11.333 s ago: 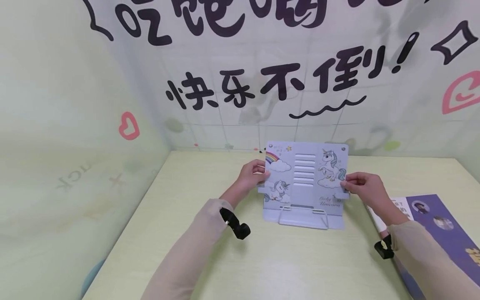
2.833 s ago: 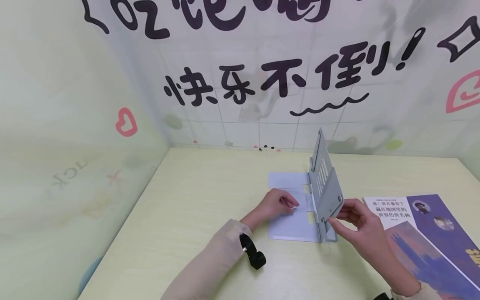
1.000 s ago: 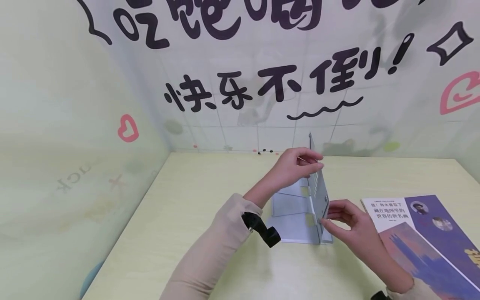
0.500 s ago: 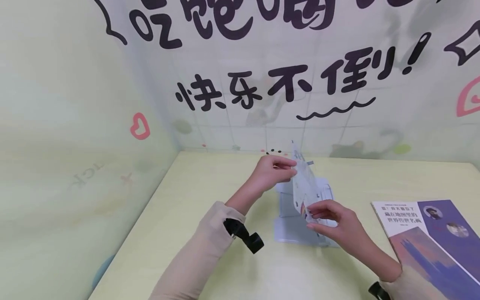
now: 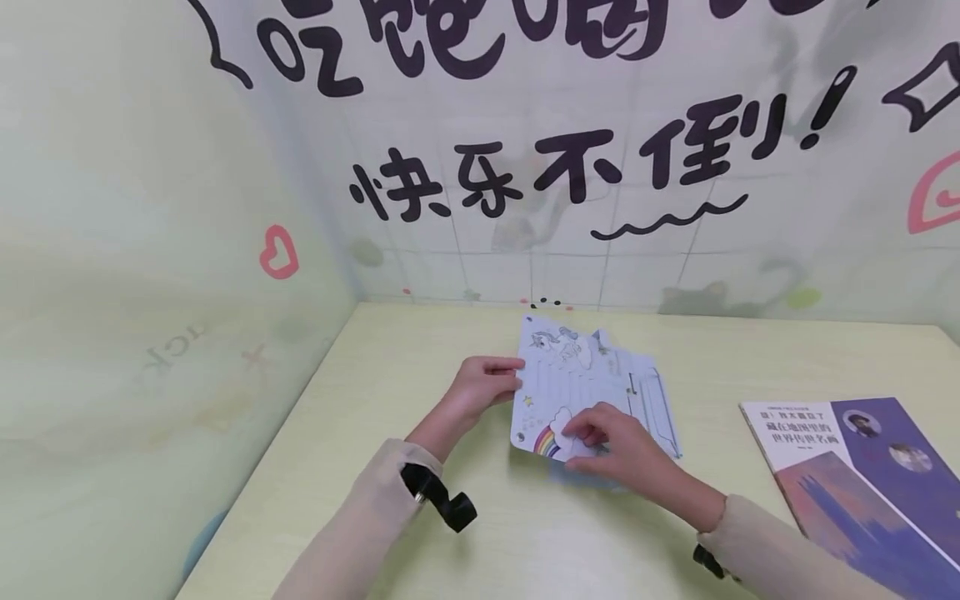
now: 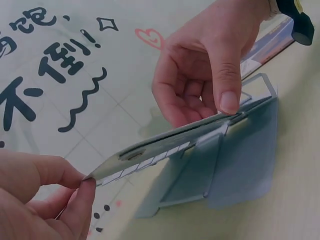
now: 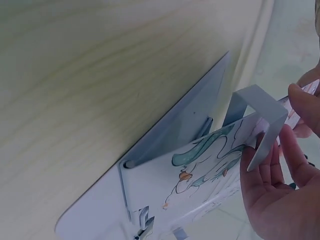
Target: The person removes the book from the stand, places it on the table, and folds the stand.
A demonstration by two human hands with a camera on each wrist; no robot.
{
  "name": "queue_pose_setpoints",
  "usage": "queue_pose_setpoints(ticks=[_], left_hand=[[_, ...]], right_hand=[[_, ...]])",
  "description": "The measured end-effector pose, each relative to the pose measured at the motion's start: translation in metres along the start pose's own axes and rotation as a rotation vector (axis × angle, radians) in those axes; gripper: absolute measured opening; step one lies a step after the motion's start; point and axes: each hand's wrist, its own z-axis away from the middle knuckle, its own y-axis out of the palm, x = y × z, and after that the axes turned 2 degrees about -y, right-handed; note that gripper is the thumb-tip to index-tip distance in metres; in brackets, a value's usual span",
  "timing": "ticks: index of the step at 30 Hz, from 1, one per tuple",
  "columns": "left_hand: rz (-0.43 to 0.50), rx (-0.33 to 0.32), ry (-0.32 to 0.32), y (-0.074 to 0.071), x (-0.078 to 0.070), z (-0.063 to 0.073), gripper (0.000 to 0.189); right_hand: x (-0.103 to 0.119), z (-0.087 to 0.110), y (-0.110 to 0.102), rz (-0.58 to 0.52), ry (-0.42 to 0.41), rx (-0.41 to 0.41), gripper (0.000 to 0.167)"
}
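Note:
A pale lilac metal book stand with unicorn and rainbow prints stands on the table, turned sideways. Its printed panel leans to the left, face up, above the base plate. My left hand pinches the panel's left edge between thumb and fingers. Over the near edge, by the rainbow, my right hand grips the panel, its thumb at the rim and fingers on the print. In the right wrist view a bent grey tab sticks out from the panel beside the fingers. The wire page holder lies at the right.
A book with a white and purple cover lies on the table to the right. Behind rises a curtain-like backdrop with black lettering; another pale sheet hangs at the left.
The stand, earlier upright facing me, is turned sideways. In the last half second its panel has tipped further left, showing its print. Both hands moved left, the left one also lower.

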Motion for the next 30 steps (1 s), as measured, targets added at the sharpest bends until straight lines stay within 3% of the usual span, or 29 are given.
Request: queue_pose_setpoints(ticks=[8, 16, 24, 30], left_hand=[[-0.030, -0.019, -0.061, -0.010, 0.029, -0.009, 0.037], [-0.107, -0.036, -0.105, -0.012, 0.047, -0.013, 0.042], [-0.137, -0.053, -0.104, -0.016, 0.051, -0.016, 0.044], [-0.124, -0.048, -0.103, -0.013, 0.053, -0.014, 0.043]], right_hand=[[0.002, -0.016, 0.014, 0.172, 0.050, 0.091, 0.029], [0.007, -0.026, 0.026, 0.318, 0.104, 0.178, 0.031], [0.010, -0.029, 0.031, 0.344, 0.119, 0.192, 0.031], [0.010, -0.023, 0.021, 0.250, 0.146, 0.185, 0.024]])
